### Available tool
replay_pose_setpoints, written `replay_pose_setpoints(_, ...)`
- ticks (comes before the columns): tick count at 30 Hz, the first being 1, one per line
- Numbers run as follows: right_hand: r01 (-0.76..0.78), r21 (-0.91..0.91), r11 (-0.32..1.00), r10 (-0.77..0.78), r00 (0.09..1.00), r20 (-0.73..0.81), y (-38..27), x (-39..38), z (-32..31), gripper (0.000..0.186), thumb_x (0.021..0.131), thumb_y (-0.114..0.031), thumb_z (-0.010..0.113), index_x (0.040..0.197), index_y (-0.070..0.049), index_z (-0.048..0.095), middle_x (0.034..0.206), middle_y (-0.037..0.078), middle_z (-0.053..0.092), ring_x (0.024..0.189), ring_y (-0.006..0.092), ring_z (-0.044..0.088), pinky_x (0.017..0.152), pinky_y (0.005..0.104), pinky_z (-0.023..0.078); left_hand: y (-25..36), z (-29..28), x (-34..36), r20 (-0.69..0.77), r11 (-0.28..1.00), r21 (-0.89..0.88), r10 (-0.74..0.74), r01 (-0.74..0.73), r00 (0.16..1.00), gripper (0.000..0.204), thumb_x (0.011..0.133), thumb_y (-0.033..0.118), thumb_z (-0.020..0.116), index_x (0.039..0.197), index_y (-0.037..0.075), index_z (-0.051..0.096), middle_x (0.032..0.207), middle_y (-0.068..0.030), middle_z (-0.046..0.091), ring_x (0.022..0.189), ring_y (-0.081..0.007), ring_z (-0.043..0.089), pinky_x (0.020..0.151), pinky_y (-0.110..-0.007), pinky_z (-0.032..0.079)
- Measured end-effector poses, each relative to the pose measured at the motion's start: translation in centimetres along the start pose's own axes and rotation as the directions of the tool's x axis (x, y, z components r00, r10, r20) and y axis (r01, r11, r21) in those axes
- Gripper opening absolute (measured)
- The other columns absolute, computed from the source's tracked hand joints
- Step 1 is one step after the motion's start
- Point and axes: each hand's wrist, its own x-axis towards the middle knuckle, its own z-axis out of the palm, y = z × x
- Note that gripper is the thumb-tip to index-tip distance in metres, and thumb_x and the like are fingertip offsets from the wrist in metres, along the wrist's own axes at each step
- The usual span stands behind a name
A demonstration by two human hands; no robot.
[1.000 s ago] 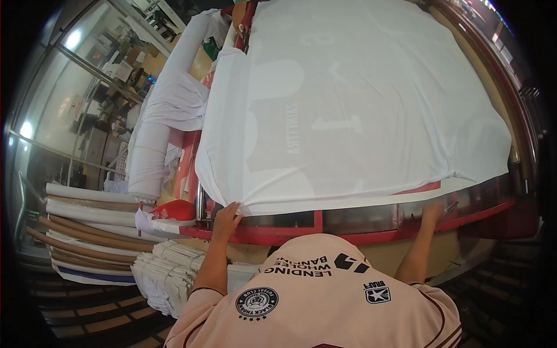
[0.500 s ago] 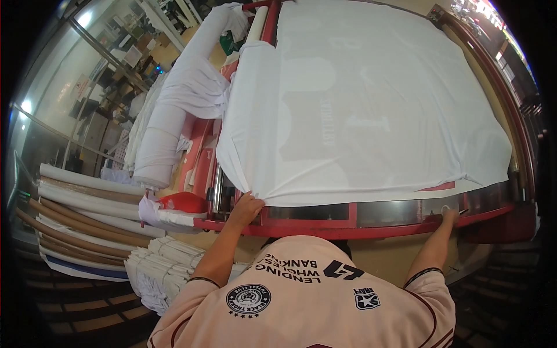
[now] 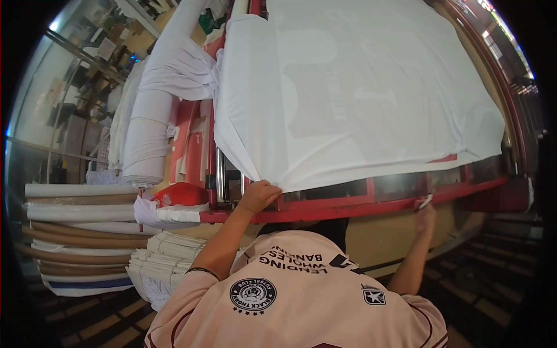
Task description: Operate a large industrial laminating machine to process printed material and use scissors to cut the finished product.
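White fabric (image 3: 325, 151) lies spread over a red-framed table (image 3: 325, 212), and pale printed shapes show faintly through it. My left hand (image 3: 260, 197) is closed on the near-left corner of this cloth, and creases run outward from the pinch. Over by the table's front rail, my right hand (image 3: 425, 216) is closed around a small whitish object (image 3: 426, 200), whose kind I cannot make out. That hand is slightly blurred and apart from the cloth. A strip of red-and-white print peeks out under the fabric's near-right edge.
A large roll of white fabric (image 3: 146, 136) stands at the left, beside red-and-white printed material (image 3: 192, 142). Stacked white and brown tubes (image 3: 87, 223) lie further left. Folded white bundles (image 3: 159, 261) sit near my left arm. A metal roller (image 3: 220, 174) borders the table.
My right hand has moved left and nearer to me along the front rail. My left hand, still pinching the corner, has shifted slightly right. The whole view has turned a little.
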Motion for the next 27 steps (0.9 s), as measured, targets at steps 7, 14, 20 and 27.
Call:
replay_pose_setpoints(7, -0.330, -0.414, 0.848, 0.463, 0.842, 0.277, 11.3, -23.5, 18.5, 0.031, 0.096, -0.038, 0.061, 0.094, -0.008, 0.062, 0.076, -0.001, 0.057, 0.067, 0.0131, 0.058, 0.061, 0.0306, 0.047, -1.2, -0.1, -0.8, -0.051, 0.983, -0.129, 0.125, -0.131, 0.991, 0.017, 0.080, 0.012, 0.075, 0.096, 0.007, 0.075, 0.090, -0.0037, 0.073, 0.083, -0.0237, 0.064, 0.076, -0.034, 0.055)
replay_pose_setpoints(14, -0.236, -0.593, 0.770, 0.539, 0.739, 0.404, 14.6, -27.4, 27.6, 0.036, 0.091, -0.043, 0.069, 0.084, -0.009, 0.058, 0.068, -0.001, 0.054, 0.062, 0.0113, 0.053, 0.056, 0.0281, 0.041, -2.1, 0.9, -1.8, -0.029, 0.982, -0.189, -0.008, 0.003, 1.000, 0.018, 0.080, 0.012, 0.075, 0.097, 0.007, 0.075, 0.091, -0.0045, 0.073, 0.085, -0.0242, 0.065, 0.077, -0.034, 0.055)
replay_pose_setpoints(20, -0.304, -0.491, 0.817, 0.531, 0.729, 0.432, 16.7, -26.6, 33.7, 0.042, 0.092, -0.048, 0.068, 0.078, -0.009, 0.058, 0.067, 0.000, 0.053, 0.058, 0.0109, 0.052, 0.052, 0.0284, 0.043, -2.3, 1.0, -1.7, -0.104, 0.979, -0.190, 0.060, -0.079, 0.993, 0.014, 0.080, 0.010, 0.075, 0.094, 0.007, 0.075, 0.088, -0.0056, 0.073, 0.083, -0.0237, 0.066, 0.072, -0.035, 0.055)
replay_pose_setpoints(27, -0.251, -0.624, 0.740, 0.525, 0.795, 0.303, 16.3, -26.8, 35.9, 0.046, 0.089, -0.049, 0.072, 0.074, -0.007, 0.059, 0.061, 0.001, 0.053, 0.050, 0.0116, 0.052, 0.043, 0.0292, 0.042, -2.5, 0.5, -1.7, -0.096, 0.966, -0.258, -0.005, -0.020, 0.995, 0.015, 0.080, 0.010, 0.076, 0.095, 0.010, 0.077, 0.082, -0.0069, 0.071, 0.077, -0.0233, 0.066, 0.068, -0.035, 0.055)
